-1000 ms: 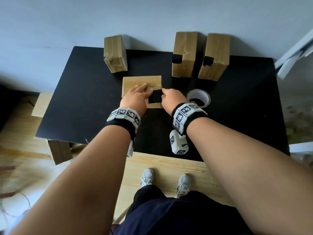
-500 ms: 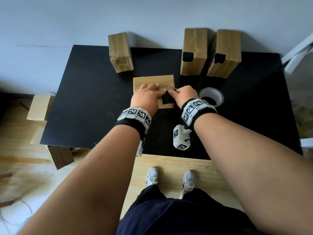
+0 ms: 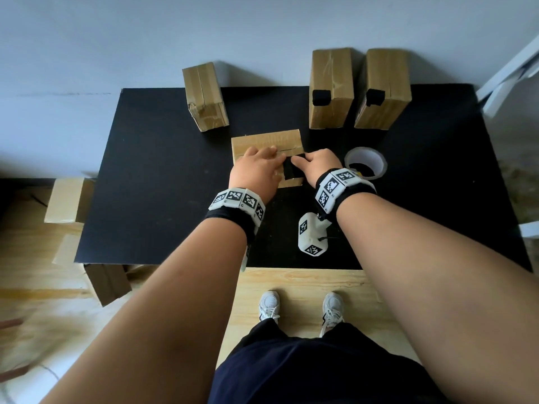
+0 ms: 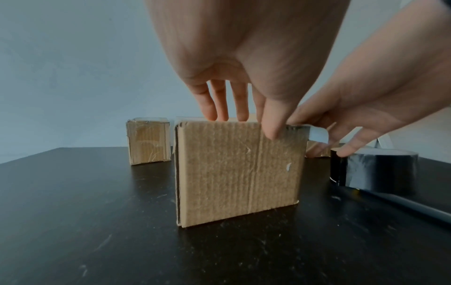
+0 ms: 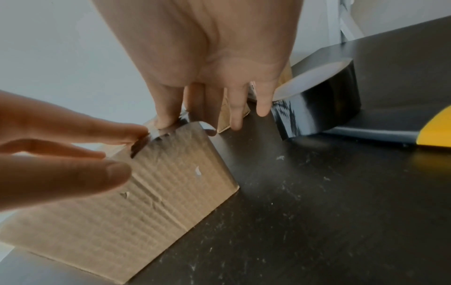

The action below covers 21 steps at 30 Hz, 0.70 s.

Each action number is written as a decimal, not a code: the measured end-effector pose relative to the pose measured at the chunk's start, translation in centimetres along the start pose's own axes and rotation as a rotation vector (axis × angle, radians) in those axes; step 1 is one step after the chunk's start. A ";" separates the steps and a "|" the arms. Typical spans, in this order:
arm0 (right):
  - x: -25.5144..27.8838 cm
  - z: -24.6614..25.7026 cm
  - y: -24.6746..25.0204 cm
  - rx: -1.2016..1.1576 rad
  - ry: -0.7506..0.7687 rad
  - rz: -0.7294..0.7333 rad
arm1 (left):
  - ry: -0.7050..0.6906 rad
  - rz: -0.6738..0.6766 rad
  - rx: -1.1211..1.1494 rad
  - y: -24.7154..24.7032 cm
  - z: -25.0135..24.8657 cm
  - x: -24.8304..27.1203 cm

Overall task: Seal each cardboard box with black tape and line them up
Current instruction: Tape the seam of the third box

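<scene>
A: Where's the cardboard box (image 3: 267,141) being sealed?
B: Mid-tabletop (image 3: 145,170), with a strip of black tape (image 3: 291,170) folding over its near top edge.
A: And the hands?
B: The left hand (image 3: 256,173) lies spread on top, fingers straight, steadying it. The right hand (image 3: 316,166) presses the strip down with straight fingers.
A: How will it handle?
B: Light and fairly stiff, I'd judge; grip it by its 2 side faces. The tape is limp and sticky.
A: Around it?
B: The tape roll (image 3: 366,164) sits just right; 2 taped boxes (image 3: 331,88) stand behind, 1 untaped box (image 3: 205,97) back left.
</scene>
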State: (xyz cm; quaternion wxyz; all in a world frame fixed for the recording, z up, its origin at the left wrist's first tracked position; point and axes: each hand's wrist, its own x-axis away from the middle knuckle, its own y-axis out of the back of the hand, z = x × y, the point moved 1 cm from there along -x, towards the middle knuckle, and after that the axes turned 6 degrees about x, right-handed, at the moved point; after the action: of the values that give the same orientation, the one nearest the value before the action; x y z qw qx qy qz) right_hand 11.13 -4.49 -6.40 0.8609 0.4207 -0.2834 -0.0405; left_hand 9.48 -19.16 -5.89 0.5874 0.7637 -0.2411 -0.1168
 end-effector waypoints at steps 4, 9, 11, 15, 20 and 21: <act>0.0 0.5 0.6 -0.027 -0.028 0.032 | 0.009 -0.019 -0.082 0.3 -0.8 0.3; 0.3 -0.2 1.2 -0.091 -0.058 -0.110 | 0.055 -0.008 -0.089 -0.2 -2.0 0.5; 0.4 -1.0 1.1 -0.106 -0.046 -0.115 | 0.074 -0.019 -0.060 -0.1 -2.2 0.4; 1.0 -1.9 0.9 -0.126 -0.001 -0.106 | -0.009 0.024 -0.036 0.0 -2.3 -0.2; 1.3 -2.4 0.3 -0.061 0.101 -0.144 | -0.024 0.291 0.007 0.1 -2.4 -1.0; 1.3 -2.5 0.2 -0.043 0.121 -0.155 | -0.019 0.300 0.007 0.1 -2.5 -1.0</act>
State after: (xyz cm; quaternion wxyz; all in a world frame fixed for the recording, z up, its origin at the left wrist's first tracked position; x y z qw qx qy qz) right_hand 13.47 -3.01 -6.90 0.8795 0.4244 -0.1966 -0.0875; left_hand 9.75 -16.61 -5.19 0.5932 0.7201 -0.3584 -0.0339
